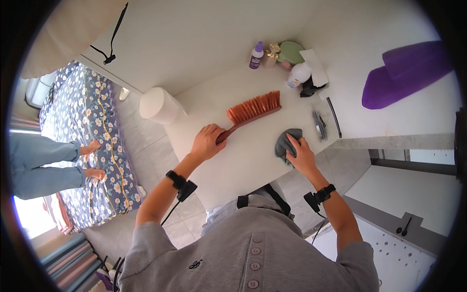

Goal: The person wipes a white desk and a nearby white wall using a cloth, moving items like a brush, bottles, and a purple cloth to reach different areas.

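Note:
My left hand grips the handle of a reddish-brown bed brush, whose bristles point away from me. The brush lies on or just above the white tabletop; I cannot tell which. Farther right, my right hand holds a crumpled dark grey cloth against the table near its front right edge. Beyond that cloth lies a bunch of dark hair clips or wires, too small to make out exactly. A thin black strip rests along the table's right side.
A white roll or canister stands at the table's left edge. At the back are a purple-capped bottle, a white bottle and a green container. Purple cloth hangs at right. A person's legs are on the flowered bed.

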`<state>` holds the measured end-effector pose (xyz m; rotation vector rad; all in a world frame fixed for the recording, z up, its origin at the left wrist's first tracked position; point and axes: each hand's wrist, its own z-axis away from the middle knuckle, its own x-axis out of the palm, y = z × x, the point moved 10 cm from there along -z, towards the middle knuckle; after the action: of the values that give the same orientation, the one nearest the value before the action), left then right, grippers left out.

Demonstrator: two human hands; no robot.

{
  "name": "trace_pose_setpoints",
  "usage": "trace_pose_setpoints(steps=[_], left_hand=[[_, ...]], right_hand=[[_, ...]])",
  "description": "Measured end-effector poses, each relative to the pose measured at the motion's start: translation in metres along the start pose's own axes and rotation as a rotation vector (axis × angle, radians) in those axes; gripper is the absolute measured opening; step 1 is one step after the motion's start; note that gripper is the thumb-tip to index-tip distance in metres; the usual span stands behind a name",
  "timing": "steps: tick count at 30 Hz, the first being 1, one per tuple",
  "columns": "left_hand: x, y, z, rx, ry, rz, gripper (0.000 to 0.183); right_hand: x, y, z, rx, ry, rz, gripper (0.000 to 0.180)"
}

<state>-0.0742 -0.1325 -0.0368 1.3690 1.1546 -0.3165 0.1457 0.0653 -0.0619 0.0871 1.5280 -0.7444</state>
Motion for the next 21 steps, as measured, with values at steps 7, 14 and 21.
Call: trace_pose_setpoints(steps=[7,14,21], left_hand=[[0.027,0.020,-0.027,0.070,-0.016,0.027,0.020],[0.042,0.022,-0.026,0.056,-0.050,-0.019,0.022],[-0.057,0.038,-0.006,0.056,0.391,-0.188,0.056]], right_hand=[[-0.005,0.007,0.029,0.074,0.048,-0.013,0.059],[-0.003,0.006,0.028,0.076,0.022,0.033,0.059],[-0.004,0.001,0.026,0.005,0.016,0.039,0.056]])
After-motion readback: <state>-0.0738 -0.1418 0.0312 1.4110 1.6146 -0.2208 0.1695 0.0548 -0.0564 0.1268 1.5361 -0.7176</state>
